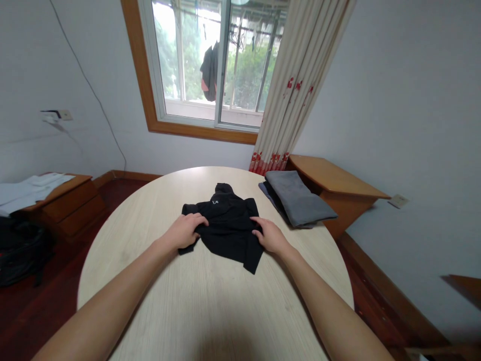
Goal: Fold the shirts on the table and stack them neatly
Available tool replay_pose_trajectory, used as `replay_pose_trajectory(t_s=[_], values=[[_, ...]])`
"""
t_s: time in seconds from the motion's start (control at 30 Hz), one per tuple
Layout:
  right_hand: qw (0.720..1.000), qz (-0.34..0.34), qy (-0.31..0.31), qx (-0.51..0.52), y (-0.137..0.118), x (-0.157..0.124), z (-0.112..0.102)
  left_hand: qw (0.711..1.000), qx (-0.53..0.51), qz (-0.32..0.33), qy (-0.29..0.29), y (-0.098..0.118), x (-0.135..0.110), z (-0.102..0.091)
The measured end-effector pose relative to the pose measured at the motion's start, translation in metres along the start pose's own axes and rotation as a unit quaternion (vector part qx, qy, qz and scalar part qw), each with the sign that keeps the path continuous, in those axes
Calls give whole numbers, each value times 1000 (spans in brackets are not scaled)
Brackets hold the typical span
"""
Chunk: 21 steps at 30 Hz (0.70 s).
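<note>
A black garment (pixel 227 223) with a small white logo lies partly folded in the middle of a round pale wooden table (pixel 210 306). My left hand (pixel 186 230) rests on the garment's left edge with its fingers curled over the cloth. My right hand (pixel 268 234) lies on the right edge, fingers bent and pressed onto the fabric. Both forearms stretch in from the near edge of the table.
A folded grey cloth stack (pixel 296 200) lies at the table's far right. A wooden side table (pixel 334 183) stands behind it by the curtain (pixel 296 95). At the left, a low wooden cabinet (pixel 63 203) holds white cloth, with a black bag (pixel 20 250) on the floor.
</note>
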State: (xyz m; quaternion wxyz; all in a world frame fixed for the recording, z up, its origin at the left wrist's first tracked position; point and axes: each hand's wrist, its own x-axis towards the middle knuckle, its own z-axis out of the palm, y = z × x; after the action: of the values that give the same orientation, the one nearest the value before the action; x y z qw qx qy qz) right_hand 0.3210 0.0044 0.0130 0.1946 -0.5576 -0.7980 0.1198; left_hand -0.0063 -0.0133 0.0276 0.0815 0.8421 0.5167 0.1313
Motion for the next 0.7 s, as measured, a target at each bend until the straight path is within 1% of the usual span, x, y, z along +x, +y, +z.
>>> replay_pose_trajectory(t_s=[0.07,0.13,0.2,0.23,0.27,0.3,0.33,0.37,0.4,0.43,0.47,0.5,0.53,0.57,0.6,0.63,0.7], values=[[999,-1,-33,-1,-11,-5,-9,998,44,-41,28,-19,2,-2],[997,-17,-67,18,-28,-16,-17,989,91,-97,60,-34,4,-3],[988,-51,-117,82,-53,-32,-22,980,116,-137,88,-41,6,-1],[974,-77,-160,142,-66,-41,-23,978,116,-145,99,-42,7,0],[946,-108,-220,213,-79,-50,-24,978,108,-145,105,-41,7,2],[904,-141,-285,285,-90,-57,-24,980,92,-140,104,-39,7,4],[855,-174,-341,349,-98,-62,-25,983,70,-133,100,-37,7,5],[819,-198,-362,398,-102,-64,-26,986,44,-126,95,-36,7,6],[808,-210,-345,428,-102,-63,-27,988,17,-123,90,-35,6,7],[825,-207,-292,438,-97,-59,-28,988,-9,-127,89,-35,5,7],[860,-190,-206,426,-88,-51,-28,985,-34,-138,95,-36,4,6],[903,-160,-104,384,-76,-42,-26,981,-59,-152,108,-37,3,6],[936,-128,-16,329,-61,-32,-23,974,-88,-167,125,-38,3,5],[954,-102,49,277,-44,-23,-18,965,-125,-183,142,-38,3,4],[965,-91,79,231,-29,-14,-12,951,-172,-199,160,-37,2,3],[972,-90,91,195,-15,-7,-5,932,-232,-215,177,-36,2,2],[984,-85,68,143,6,3,7,875,-371,-242,197,-31,2,1]])
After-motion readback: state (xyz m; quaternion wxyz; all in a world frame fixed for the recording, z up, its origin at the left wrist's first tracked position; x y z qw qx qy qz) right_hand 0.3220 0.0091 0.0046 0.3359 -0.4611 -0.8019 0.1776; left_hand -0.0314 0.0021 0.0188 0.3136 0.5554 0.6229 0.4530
